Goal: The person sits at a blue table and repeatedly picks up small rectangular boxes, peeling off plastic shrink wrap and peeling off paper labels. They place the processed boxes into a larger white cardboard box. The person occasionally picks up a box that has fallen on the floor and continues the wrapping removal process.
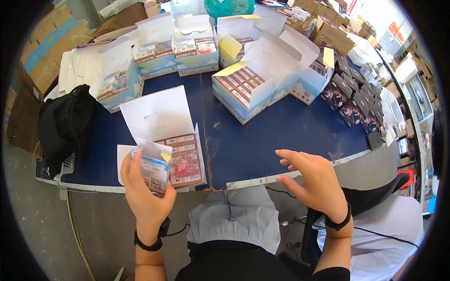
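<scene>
My left hand (149, 193) grips a small printed carton (153, 172) whose white top flap stands up, with a bit of yellow at its corner. The carton is held over the left part of an open display box (158, 116), whose white lid is raised. Brown small boxes (186, 147) fill the part of it that shows, and a clear packet with pink contents (185, 165) lies on them. What lies under the small carton is hidden. My right hand (306, 179) is held above the table's front edge, fingers apart, with nothing in it.
Open light-blue display boxes (242, 105) of small boxes stand in an arc on the blue table (281, 130). Black cartons (351, 95) are stacked at the right. A black cloth bag (68, 126) hangs over the left edge. A teal fan (228, 8) stands behind; a person (383, 232) sits at my right.
</scene>
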